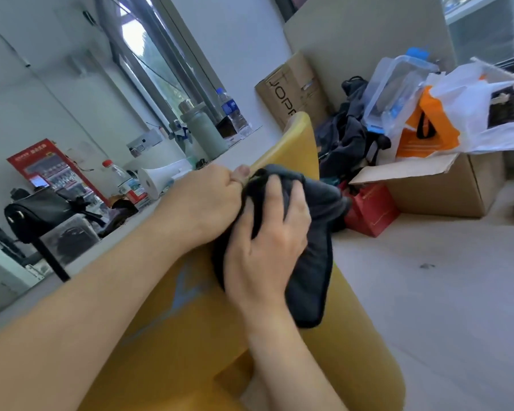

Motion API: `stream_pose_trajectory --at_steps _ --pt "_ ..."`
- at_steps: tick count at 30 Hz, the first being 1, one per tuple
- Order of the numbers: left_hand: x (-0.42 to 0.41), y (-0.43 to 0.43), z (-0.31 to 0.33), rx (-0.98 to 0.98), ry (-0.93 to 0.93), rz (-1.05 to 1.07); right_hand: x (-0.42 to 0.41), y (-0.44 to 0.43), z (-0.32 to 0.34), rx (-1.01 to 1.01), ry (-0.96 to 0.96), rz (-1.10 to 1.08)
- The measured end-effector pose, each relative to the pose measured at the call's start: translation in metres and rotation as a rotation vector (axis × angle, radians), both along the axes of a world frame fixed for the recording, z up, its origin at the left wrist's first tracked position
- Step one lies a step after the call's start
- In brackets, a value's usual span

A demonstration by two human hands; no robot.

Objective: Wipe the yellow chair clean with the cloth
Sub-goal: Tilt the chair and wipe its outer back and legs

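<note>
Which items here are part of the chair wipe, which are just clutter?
In the job:
yellow chair
dark cloth
left hand, gripping the cloth
right hand, gripping the cloth

Lying about:
white megaphone
green flask
water bottle
open cardboard box
orange bag
red box

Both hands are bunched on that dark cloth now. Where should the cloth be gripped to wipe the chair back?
Probably grip the bunched upper part of the cloth, where the right hand already presses it from the front. The loose tail hangs down over the yellow chair, so a grip there would flop. The left hand pinches the top edge.
</note>
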State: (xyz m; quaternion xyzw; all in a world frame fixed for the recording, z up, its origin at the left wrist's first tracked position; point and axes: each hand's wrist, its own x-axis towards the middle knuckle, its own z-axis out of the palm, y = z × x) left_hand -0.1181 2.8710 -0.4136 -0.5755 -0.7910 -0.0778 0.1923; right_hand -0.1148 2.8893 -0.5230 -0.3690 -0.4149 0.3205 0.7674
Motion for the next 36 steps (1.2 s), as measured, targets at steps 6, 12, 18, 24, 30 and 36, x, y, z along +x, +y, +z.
stream_pose_trajectory --at_steps 6,12,18,24,30,36 --pt "-0.001 -0.010 0.000 0.006 -0.030 -0.009 0.027 0.057 -0.004 0.235 -0.211 -0.040" --pt "-0.001 -0.007 -0.001 0.044 -0.101 0.011 0.025 0.058 0.011 -0.071 -0.096 0.001" --pt "0.001 -0.008 -0.003 0.092 -0.159 0.056 0.024 0.016 -0.016 0.305 -0.176 0.144" --pt "0.011 0.000 -0.003 0.068 -0.174 0.112 0.029 0.088 0.001 -0.074 0.064 0.069" --pt "0.010 0.000 -0.001 0.072 -0.216 0.119 -0.012 -0.058 -0.064 0.265 -0.305 0.187" --pt "-0.009 -0.031 0.015 0.025 -0.420 0.014 0.010 -0.023 0.015 0.119 -0.027 0.044"
